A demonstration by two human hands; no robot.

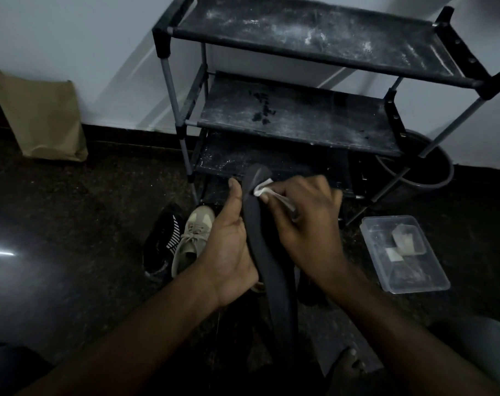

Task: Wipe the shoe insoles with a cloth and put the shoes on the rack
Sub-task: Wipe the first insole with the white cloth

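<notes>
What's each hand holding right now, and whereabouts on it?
The left hand grips the dark insole around its middle, thumb along its left edge. The right hand pinches a white cloth, pressing it near the insole's upper tip.

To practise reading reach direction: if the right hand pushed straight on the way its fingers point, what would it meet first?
The dark insole, against which the right hand presses the cloth; past it, probably the thumb of the left hand.

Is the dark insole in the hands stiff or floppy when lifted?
Probably bendable, not limp: the insole looks thin and curves gently along its length. Likely light, since the left hand holds it up while the right hand presses a white cloth on it.
</notes>
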